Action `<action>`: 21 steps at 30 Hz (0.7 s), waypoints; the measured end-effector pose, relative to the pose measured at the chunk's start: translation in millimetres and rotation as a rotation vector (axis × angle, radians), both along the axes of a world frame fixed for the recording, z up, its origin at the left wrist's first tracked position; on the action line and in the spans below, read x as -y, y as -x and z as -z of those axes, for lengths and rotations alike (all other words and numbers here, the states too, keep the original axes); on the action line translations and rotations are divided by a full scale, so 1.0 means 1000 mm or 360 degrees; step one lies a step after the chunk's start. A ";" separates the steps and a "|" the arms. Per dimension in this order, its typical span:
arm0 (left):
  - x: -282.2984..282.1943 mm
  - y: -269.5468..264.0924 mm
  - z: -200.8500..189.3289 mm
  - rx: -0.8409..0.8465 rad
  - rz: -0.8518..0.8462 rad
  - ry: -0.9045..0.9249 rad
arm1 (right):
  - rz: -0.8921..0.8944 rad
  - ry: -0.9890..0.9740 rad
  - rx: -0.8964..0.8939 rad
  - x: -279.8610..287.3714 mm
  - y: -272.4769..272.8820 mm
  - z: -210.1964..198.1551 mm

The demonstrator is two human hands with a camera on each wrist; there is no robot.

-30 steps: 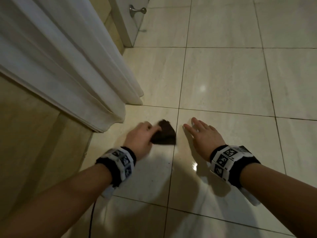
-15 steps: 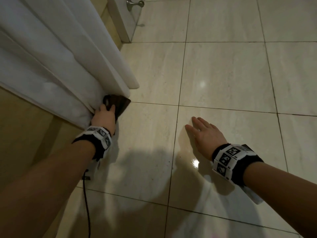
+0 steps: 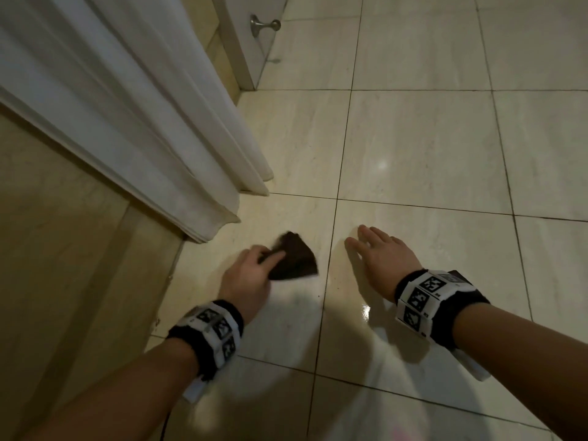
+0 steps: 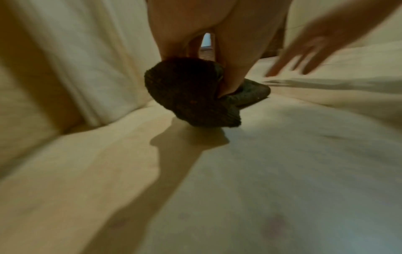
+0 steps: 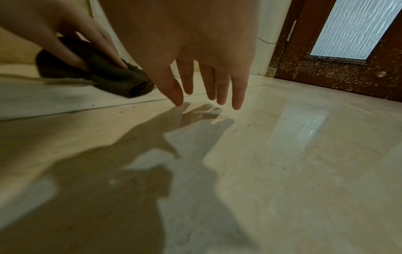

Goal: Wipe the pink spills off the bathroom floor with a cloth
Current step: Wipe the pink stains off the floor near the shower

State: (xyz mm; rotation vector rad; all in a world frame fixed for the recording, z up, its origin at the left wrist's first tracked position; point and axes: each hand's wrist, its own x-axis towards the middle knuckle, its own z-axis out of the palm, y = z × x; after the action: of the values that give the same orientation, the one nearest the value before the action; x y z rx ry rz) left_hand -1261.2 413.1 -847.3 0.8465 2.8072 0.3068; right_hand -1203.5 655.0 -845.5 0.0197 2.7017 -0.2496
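My left hand (image 3: 251,275) grips a dark folded cloth (image 3: 294,261) and holds it against the beige floor tile, just in front of the curtain hem. The cloth (image 4: 191,96) bunches under the fingers in the left wrist view, and the cloth (image 5: 104,75) shows again in the right wrist view. To its right, my right hand (image 3: 378,253) lies open with straight fingers (image 5: 206,86) reaching down to the tile. A faint pink stain (image 4: 274,225) marks the tile near the left wrist. A faint pink trace (image 3: 402,436) shows at the bottom edge of the head view.
A white curtain (image 3: 133,122) hangs along the left over a beige step or tub wall (image 3: 63,265). A metal door stop (image 3: 264,25) sticks out at the back. A brown door with frosted glass (image 5: 352,34) stands beyond. Small dark crumbs (image 5: 121,111) lie along the grout line.
My left hand has swept the cloth back from the curtain hem to the tile beside the right hand. The right hand has stayed in place.
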 end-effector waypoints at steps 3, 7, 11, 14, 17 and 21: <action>0.031 0.044 -0.001 -0.0014 -0.0429 0.0214 | 0.0012 -0.0013 0.0028 -0.006 -0.008 -0.001; 0.054 0.077 0.006 0.0291 -0.0769 0.0779 | 0.0070 -0.0038 0.0074 -0.017 -0.009 -0.002; 0.045 0.070 0.011 0.0186 -0.0532 0.0894 | 0.0066 -0.0031 0.0101 -0.019 -0.007 -0.006; 0.028 0.046 0.006 0.0129 -0.0325 0.0881 | -0.0005 -0.0005 0.0075 -0.011 -0.008 -0.004; 0.008 0.014 0.004 0.0145 -0.0173 0.0741 | -0.0069 0.0012 0.0122 0.002 -0.013 0.002; -0.012 -0.034 0.006 0.0118 0.0154 0.0315 | -0.0088 -0.0005 0.0143 0.008 -0.017 0.005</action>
State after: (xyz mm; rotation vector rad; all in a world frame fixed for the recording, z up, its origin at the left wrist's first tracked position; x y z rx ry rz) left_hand -1227.0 424.7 -852.9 0.9012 2.6633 0.0434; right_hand -1186.5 647.5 -850.3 -0.0414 2.6089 -0.2221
